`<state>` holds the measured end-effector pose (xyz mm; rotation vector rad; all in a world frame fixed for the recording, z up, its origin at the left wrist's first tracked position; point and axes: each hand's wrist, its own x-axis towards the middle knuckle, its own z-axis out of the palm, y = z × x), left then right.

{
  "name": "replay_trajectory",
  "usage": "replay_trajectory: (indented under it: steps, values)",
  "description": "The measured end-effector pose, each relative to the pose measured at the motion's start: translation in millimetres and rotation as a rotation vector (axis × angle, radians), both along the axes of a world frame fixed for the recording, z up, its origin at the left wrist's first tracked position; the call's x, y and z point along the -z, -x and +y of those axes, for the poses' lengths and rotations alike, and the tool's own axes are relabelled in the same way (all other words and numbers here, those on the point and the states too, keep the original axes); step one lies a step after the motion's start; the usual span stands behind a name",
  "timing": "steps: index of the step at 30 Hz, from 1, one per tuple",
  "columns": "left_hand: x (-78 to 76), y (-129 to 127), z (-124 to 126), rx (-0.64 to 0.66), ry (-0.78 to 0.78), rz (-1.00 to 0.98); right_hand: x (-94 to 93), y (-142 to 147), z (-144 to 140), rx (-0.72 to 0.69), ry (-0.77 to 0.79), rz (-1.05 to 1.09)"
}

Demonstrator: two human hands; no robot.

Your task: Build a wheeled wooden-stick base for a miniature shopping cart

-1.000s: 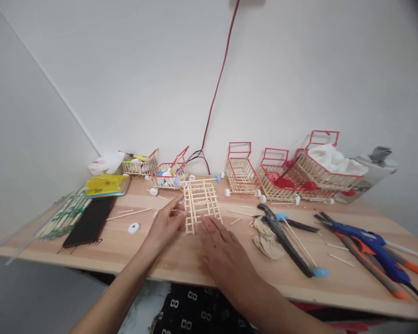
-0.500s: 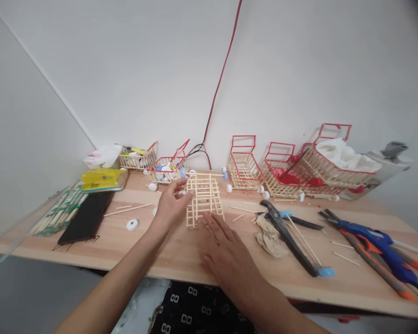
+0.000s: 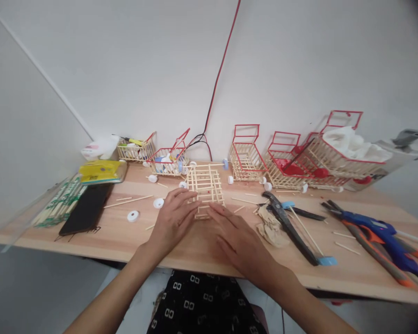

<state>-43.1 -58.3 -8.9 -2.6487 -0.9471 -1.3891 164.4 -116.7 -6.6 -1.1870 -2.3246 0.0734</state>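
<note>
In the middle of the table stands a small cart frame (image 3: 205,183) built from thin wooden sticks. A stick axle with light blue wheels (image 3: 225,163) lies along its far end. My left hand (image 3: 174,215) is at the frame's near left corner, fingers stretched out and reaching over its near edge. On the near right side, my right hand (image 3: 240,234) rests low with its fingers extended, fingertips at the frame's near edge. Neither hand is closed around anything. Whether the fingertips press on the sticks I cannot tell.
Several finished stick carts with red trim (image 3: 247,162) line the wall. Right lie black pliers (image 3: 288,227), crumpled paper (image 3: 271,227) and a blue glue gun (image 3: 369,225). Left are a black phone (image 3: 85,211), packed sticks (image 3: 58,204), a yellow packet (image 3: 101,171) and white discs (image 3: 133,215).
My left hand has moved from the frame's left side to its near left corner, its fingers now stretched rightward. My right hand has shifted slightly right. The view has tilted a little.
</note>
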Motion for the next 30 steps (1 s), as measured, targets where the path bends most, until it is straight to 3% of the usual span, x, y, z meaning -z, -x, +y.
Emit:
replay_trajectory:
  steps: [8, 15, 23, 30]
  values:
    - [7.9, 1.3, -5.7, 0.017, -0.009, 0.044, 9.2, -17.4, 0.5, 0.137, -0.062, 0.1]
    - [10.3, -3.8, -7.8, -0.013, -0.026, 0.081, -0.5, -34.3, -6.3, 0.263, -0.08, 0.175]
    - [11.3, -7.6, -13.5, -0.055, -0.049, 0.09, -27.3, -18.1, 50.6, 0.196, -0.032, 0.253]
    - [13.0, -6.4, -13.7, -0.054, -0.093, 0.057, -24.3, -2.4, 74.0, 0.268, 0.023, 0.187]
